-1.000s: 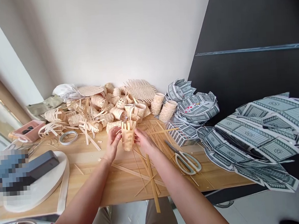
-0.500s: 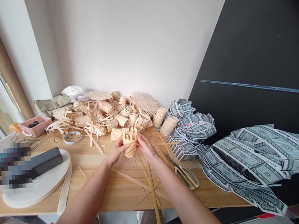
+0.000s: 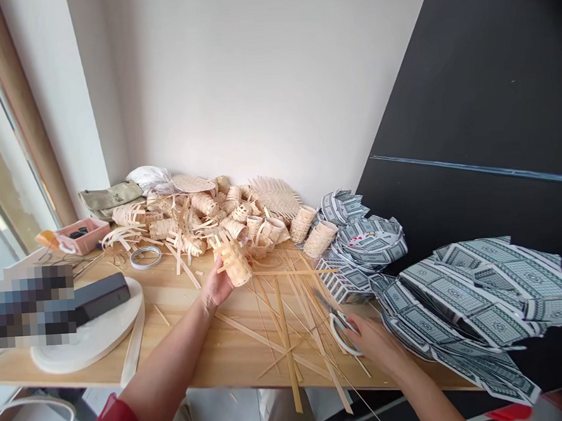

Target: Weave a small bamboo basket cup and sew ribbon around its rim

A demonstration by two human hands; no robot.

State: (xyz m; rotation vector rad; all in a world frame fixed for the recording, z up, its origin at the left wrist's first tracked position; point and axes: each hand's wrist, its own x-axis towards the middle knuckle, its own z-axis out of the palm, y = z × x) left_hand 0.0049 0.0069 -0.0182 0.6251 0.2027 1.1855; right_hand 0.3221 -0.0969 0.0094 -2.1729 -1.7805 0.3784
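My left hand (image 3: 217, 284) is closed around a small woven bamboo-strip basket (image 3: 237, 267), tilted to the left, with loose strip ends sticking up from its upper edge. At the right, my right hand (image 3: 369, 337) grips the handles of a pair of scissors (image 3: 341, 329) with pale loops. The scissors lie on the table with their blades pointing away and to the left. Loose bamboo strips (image 3: 285, 343) lie crossed on the wood between my hands.
Behind is a pile of woven cylinders (image 3: 204, 204). Folded-card pieces (image 3: 476, 294) cover the right side. A tape roll (image 3: 145, 257), a pink box (image 3: 83, 235) and a flat white coil (image 3: 86, 340) are at the left. The table's front edge (image 3: 234, 385) runs below.
My right hand has left the basket and moved right and nearer, onto the scissors' handles. The basket, in my left hand alone, has tilted left. The view has shifted slightly.
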